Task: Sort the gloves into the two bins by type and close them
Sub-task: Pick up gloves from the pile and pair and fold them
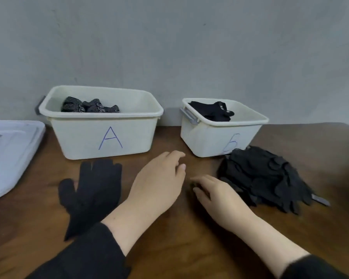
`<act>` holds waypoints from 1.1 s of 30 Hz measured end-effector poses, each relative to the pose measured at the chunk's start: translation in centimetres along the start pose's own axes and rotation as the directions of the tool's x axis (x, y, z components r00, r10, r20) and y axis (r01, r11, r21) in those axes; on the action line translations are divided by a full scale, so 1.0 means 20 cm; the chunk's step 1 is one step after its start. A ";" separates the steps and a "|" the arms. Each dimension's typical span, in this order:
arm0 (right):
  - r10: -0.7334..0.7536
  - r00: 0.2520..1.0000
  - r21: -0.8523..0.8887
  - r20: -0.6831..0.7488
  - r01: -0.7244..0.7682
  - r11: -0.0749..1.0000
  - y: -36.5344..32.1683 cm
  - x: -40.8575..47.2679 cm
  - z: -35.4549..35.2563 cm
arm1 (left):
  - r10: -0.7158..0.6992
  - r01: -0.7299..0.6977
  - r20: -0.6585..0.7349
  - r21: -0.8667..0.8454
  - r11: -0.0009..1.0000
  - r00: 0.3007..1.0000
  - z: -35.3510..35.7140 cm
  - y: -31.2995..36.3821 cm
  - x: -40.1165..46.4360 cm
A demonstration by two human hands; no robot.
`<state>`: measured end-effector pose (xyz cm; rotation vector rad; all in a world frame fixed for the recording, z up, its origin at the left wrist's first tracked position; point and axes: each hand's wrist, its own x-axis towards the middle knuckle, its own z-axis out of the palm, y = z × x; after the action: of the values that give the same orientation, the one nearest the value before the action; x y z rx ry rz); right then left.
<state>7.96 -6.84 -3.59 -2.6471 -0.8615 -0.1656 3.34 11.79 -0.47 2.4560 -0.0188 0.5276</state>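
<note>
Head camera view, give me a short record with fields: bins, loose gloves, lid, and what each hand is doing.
bin A: open, patterned gloves inside
bin B: open, plain black gloves inside
single glove: flat on table, in front of bin A
glove pile: on table, in front of bin B
lid: lying at far left
left hand: over table, holds nothing
right hand: beside pile, grip unclear

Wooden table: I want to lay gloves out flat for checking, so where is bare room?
The brown wooden table is bare between the white bin marked A and the smaller white bin, and along the near edge between the forearms. The right is crowded by the heap of black gloves; the left by the flat black glove and the white lid.
</note>
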 end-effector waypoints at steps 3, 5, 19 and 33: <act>-0.043 0.999 -0.010 -0.001 0.043 0.999 0.09 -0.09 0.04 | -0.162 0.167 0.059 -0.097 0.981 0.985 0.20 0.05 0.03; -0.009 0.996 0.055 -0.094 0.014 0.998 0.12 -0.12 0.05 | -0.228 0.235 0.063 -0.147 0.961 0.972 0.32 0.07 0.05; 0.265 0.826 0.396 -0.497 -0.055 0.916 0.27 -0.17 -0.09 | -0.085 0.101 0.109 -0.144 0.984 0.990 0.49 0.15 0.07; 0.231 0.959 -0.277 -0.166 -0.270 0.922 0.66 0.08 -0.36 | -0.007 0.036 0.158 -0.178 0.983 0.987 0.49 0.17 0.05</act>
<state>16.98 -18.48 -0.33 -2.9552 -0.4775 -0.4284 7.48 3.56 -5.30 2.3113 -0.0999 0.3072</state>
